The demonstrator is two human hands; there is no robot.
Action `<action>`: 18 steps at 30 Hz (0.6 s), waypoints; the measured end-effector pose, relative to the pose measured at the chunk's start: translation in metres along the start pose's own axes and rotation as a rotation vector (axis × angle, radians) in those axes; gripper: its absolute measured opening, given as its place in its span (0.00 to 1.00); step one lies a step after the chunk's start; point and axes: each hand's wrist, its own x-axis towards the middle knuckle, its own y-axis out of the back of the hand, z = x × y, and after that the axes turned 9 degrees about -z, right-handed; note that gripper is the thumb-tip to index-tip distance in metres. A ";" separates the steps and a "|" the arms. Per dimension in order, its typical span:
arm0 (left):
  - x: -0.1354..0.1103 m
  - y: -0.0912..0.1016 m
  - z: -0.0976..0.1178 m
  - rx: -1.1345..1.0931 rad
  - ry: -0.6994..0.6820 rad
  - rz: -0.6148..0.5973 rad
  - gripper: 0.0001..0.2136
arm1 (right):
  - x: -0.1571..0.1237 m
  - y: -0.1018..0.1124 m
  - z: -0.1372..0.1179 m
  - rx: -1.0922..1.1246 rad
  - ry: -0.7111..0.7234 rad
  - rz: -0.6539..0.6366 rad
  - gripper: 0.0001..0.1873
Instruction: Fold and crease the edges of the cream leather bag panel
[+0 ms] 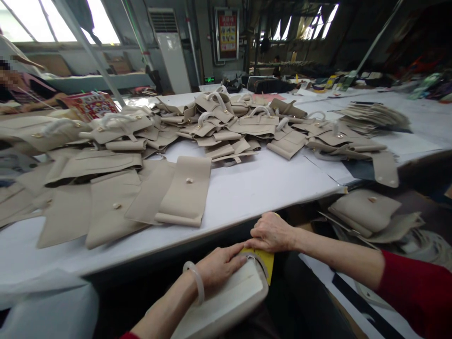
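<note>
The left hand (217, 266) lies flat, fingers spread, pressing on a cream fabric-covered pad (226, 301) held low in front of the bench edge. The right hand (271, 233) has its grip curled, fingertips pinching a yellow flat template piece (265, 261) at the pad's far corner. Beyond them, the white bench (247, 188) carries heaps of beige leather bag panels (183, 190). Behind it is a dim workshop with bright windows (52, 21).

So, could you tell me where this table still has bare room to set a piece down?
A bare white strip of the table runs between the folded flap and the near edge above your right hand. The far middle is crowded with the heap of bags; flat pieces cover the left.
</note>
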 end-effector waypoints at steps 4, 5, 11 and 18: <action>0.001 -0.001 0.001 0.074 0.015 0.009 0.22 | -0.004 -0.004 -0.005 0.016 -0.052 -0.017 0.33; 0.001 -0.002 0.001 0.083 0.017 0.015 0.22 | -0.005 -0.005 -0.008 0.020 -0.066 -0.020 0.32; 0.001 -0.009 0.003 0.146 0.039 0.063 0.22 | -0.013 -0.009 -0.022 0.027 -0.154 -0.094 0.33; -0.005 -0.020 0.010 0.232 0.123 0.158 0.23 | -0.019 -0.010 -0.038 0.029 -0.211 -0.121 0.35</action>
